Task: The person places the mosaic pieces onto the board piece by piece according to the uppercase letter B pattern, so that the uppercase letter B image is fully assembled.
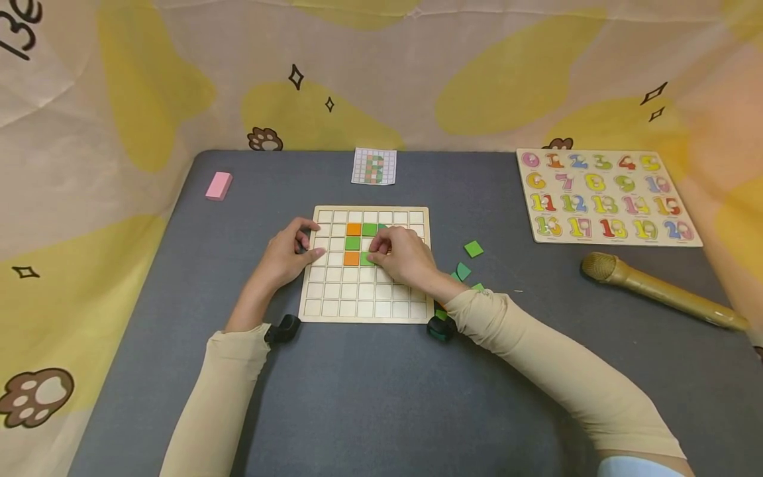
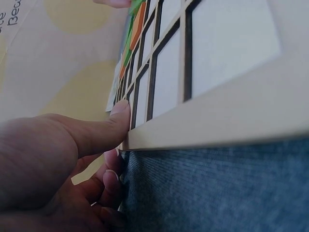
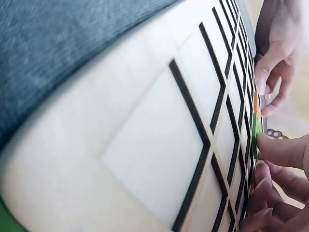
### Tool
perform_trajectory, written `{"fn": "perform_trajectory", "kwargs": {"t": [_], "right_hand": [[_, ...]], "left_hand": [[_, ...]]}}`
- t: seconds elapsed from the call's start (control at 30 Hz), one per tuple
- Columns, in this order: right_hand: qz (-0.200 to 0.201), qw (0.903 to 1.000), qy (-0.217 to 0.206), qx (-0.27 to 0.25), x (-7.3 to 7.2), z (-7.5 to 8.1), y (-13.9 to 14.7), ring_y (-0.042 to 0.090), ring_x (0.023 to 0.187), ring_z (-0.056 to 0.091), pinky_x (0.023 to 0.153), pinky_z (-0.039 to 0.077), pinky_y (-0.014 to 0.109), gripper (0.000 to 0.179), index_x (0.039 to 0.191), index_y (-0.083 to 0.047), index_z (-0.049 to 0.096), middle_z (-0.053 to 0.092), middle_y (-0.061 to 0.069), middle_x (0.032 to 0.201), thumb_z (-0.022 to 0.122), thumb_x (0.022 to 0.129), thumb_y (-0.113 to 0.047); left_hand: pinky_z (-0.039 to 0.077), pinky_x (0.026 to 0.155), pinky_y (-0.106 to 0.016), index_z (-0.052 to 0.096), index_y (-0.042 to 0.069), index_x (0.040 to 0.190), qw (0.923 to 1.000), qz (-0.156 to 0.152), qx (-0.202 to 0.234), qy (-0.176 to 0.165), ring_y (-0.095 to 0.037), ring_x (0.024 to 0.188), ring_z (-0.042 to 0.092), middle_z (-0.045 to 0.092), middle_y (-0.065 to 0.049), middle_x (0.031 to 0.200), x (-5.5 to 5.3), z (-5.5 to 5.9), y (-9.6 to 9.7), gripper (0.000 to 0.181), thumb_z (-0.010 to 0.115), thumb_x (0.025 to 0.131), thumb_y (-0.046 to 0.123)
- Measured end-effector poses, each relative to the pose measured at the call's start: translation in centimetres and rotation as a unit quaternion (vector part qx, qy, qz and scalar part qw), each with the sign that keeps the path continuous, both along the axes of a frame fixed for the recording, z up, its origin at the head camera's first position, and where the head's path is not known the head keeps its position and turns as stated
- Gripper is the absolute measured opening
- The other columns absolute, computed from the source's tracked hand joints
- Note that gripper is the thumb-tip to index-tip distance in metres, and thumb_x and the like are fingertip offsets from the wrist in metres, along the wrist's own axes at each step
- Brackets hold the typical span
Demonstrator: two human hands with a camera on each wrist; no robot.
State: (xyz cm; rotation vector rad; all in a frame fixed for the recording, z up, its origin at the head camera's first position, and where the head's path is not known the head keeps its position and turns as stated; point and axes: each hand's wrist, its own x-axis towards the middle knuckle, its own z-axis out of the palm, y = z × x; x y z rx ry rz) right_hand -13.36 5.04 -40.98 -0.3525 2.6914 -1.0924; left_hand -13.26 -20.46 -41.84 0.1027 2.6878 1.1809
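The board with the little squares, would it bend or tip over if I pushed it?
The board probably won't bend much, as its edges look straight. It would likely slide rather than tip, since it lies flat on the table. Picked up at a slant, it might drop its orange tiles, which seem simply laid in place.

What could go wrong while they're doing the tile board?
The right sleeve might brush the loose tiles beside the board, since some lie right by it. The right hand could nudge the green tile at its fingertips out of line. The gold microphone, near the table's right edge, might roll if bumped.
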Motion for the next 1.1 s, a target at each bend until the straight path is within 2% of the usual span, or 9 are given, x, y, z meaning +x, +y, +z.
{"fn": "perform_trajectory", "kwargs": {"t": [0.17, 0.37, 0.5, 0.63, 0.83, 1.1], "right_hand": [[0.026, 0.9996, -0.007, -0.003, -0.3, 0.2, 0.3, 0.015, 0.078, 0.06, 0.068, 0.044, 0.03, 0.005, 0.096, -0.016, 0.077, 0.068, -0.001, 0.083, 0.081, 0.095, -0.019], [0.098, 0.9944, -0.024, -0.032, -1.1, 0.2, 1.6, 0.016, 0.078, 0.057, 0.074, 0.044, 0.028, 0.011, 0.107, -0.01, 0.08, 0.066, 0.003, 0.085, 0.076, 0.096, -0.009], [0.131, 0.9907, -0.022, -0.031, -1.5, 0.4, 3.1, 0.018, 0.078, 0.054, 0.074, 0.043, 0.028, 0.014, 0.11, -0.008, 0.081, 0.068, 0.005, 0.091, 0.074, 0.098, -0.006], [0.145, 0.9891, -0.019, -0.019, -2.0, 0.6, 5.1, 0.018, 0.079, 0.056, 0.074, 0.045, 0.03, 0.011, 0.108, -0.007, 0.081, 0.072, 0.006, 0.094, 0.075, 0.098, -0.007], [0.154, 0.9873, -0.037, -0.005, -2.4, 1.3, 8.8, 0.019, 0.084, 0.063, 0.079, 0.051, 0.033, 0.01, 0.106, -0.006, 0.079, 0.073, 0.007, 0.092, 0.077, 0.096, -0.005], [0.155, 0.9839, -0.069, 0.055, -2.5, 1.8, 13.4, 0.023, 0.094, 0.063, 0.086, 0.051, 0.037, 0.02, 0.107, -0.007, 0.077, 0.073, 0.008, 0.101, 0.086, 0.089, -0.007]], "left_hand": [[0.034, 0.083, -0.039, 0.055, 0.006, 0.139, 1.0, 0.0, 0.001, 0.001, -0.025, 0.088, 0.043, 0.049, -0.011, 0.101, 0.0, 0.0, 0.1, 0.041, 0.072, 0.102, 0.012], [0.034, 0.084, -0.039, 0.054, 0.005, 0.14, 1.0, 0.004, 0.004, -0.004, -0.026, 0.09, 0.043, 0.049, -0.012, 0.102, -0.1, 0.0, 0.0, 0.043, 0.072, 0.102, 0.011], [0.034, 0.084, -0.039, 0.054, 0.005, 0.141, 1.0, 0.005, 0.001, -0.008, -0.026, 0.09, 0.043, 0.048, -0.012, 0.102, -0.1, 0.1, 0.0, 0.043, 0.072, 0.102, 0.011], [0.034, 0.083, -0.039, 0.054, 0.005, 0.141, 1.0, 0.004, 0.0, -0.006, -0.026, 0.09, 0.043, 0.048, -0.012, 0.102, -0.1, 0.1, 0.0, 0.044, 0.072, 0.101, 0.01], [0.034, 0.083, -0.039, 0.054, 0.005, 0.141, 0.9999, 0.006, 0.002, -0.01, -0.025, 0.09, 0.043, 0.048, -0.011, 0.102, -0.1, 0.0, 0.1, 0.044, 0.073, 0.101, 0.011], [0.034, 0.084, -0.039, 0.055, 0.007, 0.141, 0.9999, 0.01, 0.001, -0.011, -0.025, 0.091, 0.043, 0.048, -0.011, 0.102, -0.2, -0.1, 0.2, 0.044, 0.073, 0.101, 0.012]]}}
